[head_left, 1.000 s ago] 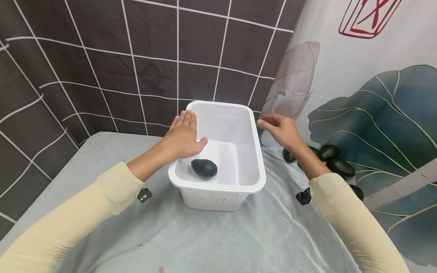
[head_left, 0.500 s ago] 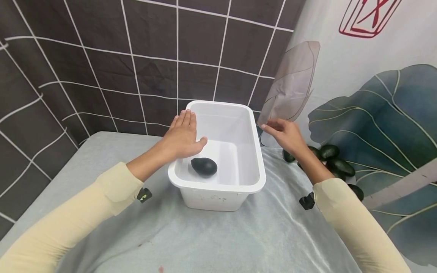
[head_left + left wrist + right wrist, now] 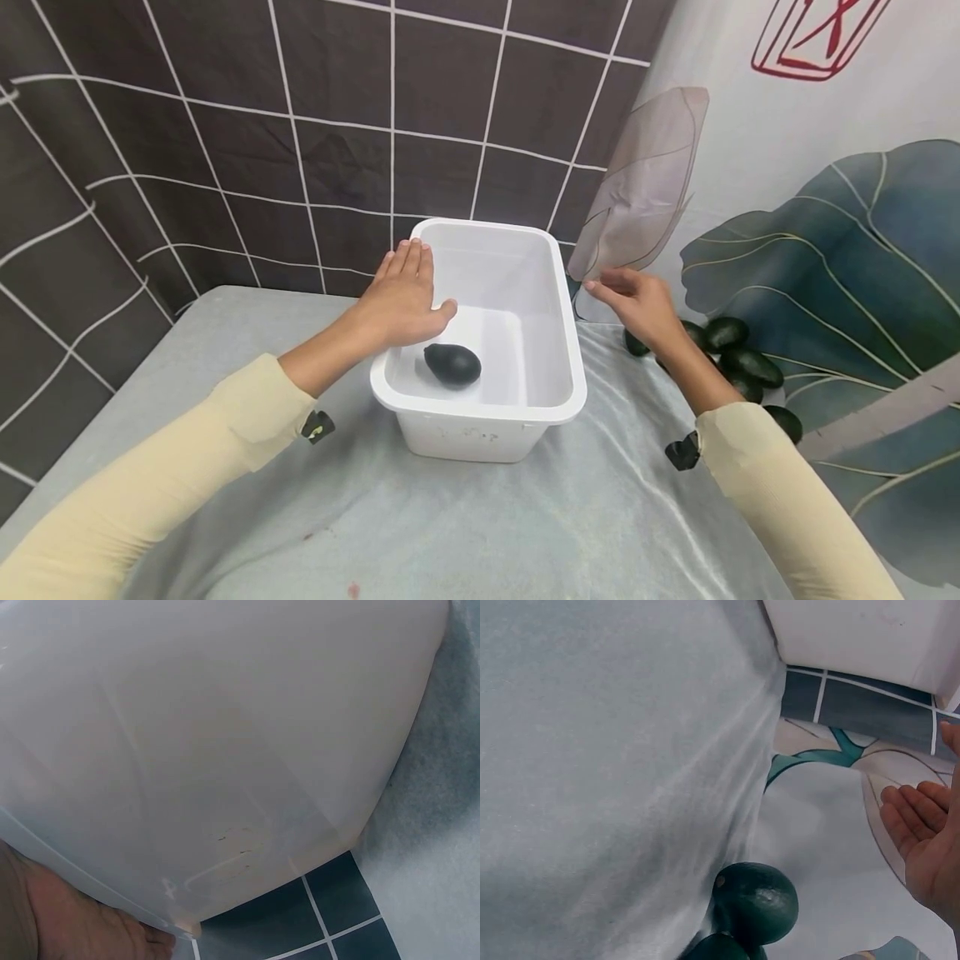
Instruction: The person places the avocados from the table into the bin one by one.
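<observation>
- In the head view, the left hand (image 3: 405, 296) lies over the left rim of the white tub (image 3: 480, 412), its four straight fingers side by side and the thumb spread away toward the inside.
- The dark pear-shaped fruit (image 3: 452, 365) is inside the tub, to the right of this hand and nearer to the person, on the bottom.
- The right hand (image 3: 637, 304) hangs to the right of the tub and apart from it; its fingers are lightly bent and relaxed.
- The dark green fruits (image 3: 752, 365) make a small heap to the right of this hand and nearer to the person; the forearm covers some of them.
- Under both hands spreads the grey cloth (image 3: 480, 525), and beyond the left hand rises the dark backdrop with white lines (image 3: 345, 167).
- In the left wrist view, only a part of the left hand shows, low beside the tub's outer wall; from here I cannot tell how its fingers stand.
- In the right wrist view, the right hand's fingers lie close together, with the thumb apart from them; one dark green fruit sits to the left of it and lower.
</observation>
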### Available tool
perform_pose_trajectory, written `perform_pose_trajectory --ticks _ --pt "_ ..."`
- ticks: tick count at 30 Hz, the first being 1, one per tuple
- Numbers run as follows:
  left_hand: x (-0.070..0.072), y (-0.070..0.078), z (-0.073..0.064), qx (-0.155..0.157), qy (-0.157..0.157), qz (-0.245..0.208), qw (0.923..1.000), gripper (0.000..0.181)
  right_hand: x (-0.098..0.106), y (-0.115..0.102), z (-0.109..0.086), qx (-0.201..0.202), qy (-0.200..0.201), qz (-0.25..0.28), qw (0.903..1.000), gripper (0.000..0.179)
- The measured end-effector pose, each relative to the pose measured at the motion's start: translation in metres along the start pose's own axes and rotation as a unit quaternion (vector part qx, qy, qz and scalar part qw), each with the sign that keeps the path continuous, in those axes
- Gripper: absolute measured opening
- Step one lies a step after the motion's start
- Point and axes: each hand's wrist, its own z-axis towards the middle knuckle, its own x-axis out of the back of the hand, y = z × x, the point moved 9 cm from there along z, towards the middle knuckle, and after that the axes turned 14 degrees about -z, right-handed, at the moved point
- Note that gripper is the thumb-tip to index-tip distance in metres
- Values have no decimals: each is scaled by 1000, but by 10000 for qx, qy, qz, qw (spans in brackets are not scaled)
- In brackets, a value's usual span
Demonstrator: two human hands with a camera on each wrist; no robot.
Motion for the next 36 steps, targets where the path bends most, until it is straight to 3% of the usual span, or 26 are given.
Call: perform_pose_trajectory --ticks 23,36 --pt "2 0 -1 0 47 5 10000 98 2 27 -20 -171 167 -137 9996 72" --pt "-1 0 0 -12 97 -34 9999 99 2 43 -34 -358 62 -354 9987 76"
